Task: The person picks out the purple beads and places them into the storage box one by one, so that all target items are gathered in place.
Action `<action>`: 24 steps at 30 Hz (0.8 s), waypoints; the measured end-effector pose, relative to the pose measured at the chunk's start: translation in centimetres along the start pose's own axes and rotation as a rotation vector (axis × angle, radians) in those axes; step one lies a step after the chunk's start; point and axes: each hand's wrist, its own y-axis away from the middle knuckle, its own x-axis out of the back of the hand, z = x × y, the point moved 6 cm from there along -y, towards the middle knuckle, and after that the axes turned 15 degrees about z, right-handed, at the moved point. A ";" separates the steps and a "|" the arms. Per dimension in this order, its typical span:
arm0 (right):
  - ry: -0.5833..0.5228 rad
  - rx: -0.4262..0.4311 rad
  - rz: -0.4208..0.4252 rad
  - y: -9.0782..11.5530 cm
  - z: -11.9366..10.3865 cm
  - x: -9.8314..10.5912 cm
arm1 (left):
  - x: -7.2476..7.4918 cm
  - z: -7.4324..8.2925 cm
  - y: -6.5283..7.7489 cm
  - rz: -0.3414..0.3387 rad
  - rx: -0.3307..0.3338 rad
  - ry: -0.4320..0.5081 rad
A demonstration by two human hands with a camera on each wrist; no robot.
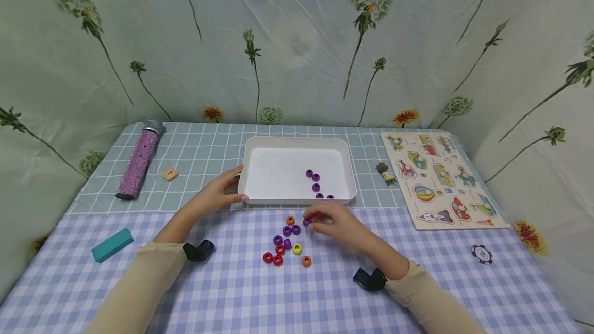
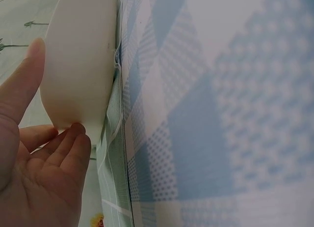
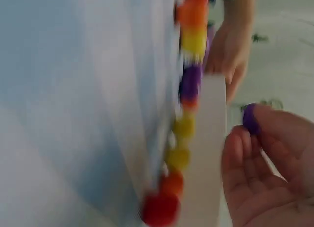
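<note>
My right hand pinches a purple bead between thumb and fingertips, just in front of the white tray. Several purple beads lie inside the tray, toward its front right; the front wall partly hides the nearest. My left hand holds the tray's front left corner, thumb on one side and bent fingers on the other. Between the hands, a loose group of beads sits on the checked cloth: purple, red, orange and yellow.
At the left are a glittery pink microphone, a small wooden tile and a teal block. On the right lie a picture puzzle board, a small figurine and a poker chip. A printed curtain stands behind the table.
</note>
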 end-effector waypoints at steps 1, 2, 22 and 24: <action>-0.017 -0.003 0.033 -0.3 0.0 0.7 | 0.0 0.0 0.0 0.001 -0.001 -0.001; -0.031 -0.008 0.067 -0.7 0.0 1.4 | 0.0 0.0 0.0 0.000 -0.005 -0.001; 0.326 -0.259 0.040 -6.4 5.6 4.2 | 0.0 3.0 0.9 -0.004 0.002 -0.006; 0.345 -0.277 0.022 -6.5 5.8 3.9 | 0.0 3.2 1.0 -0.003 0.006 -0.014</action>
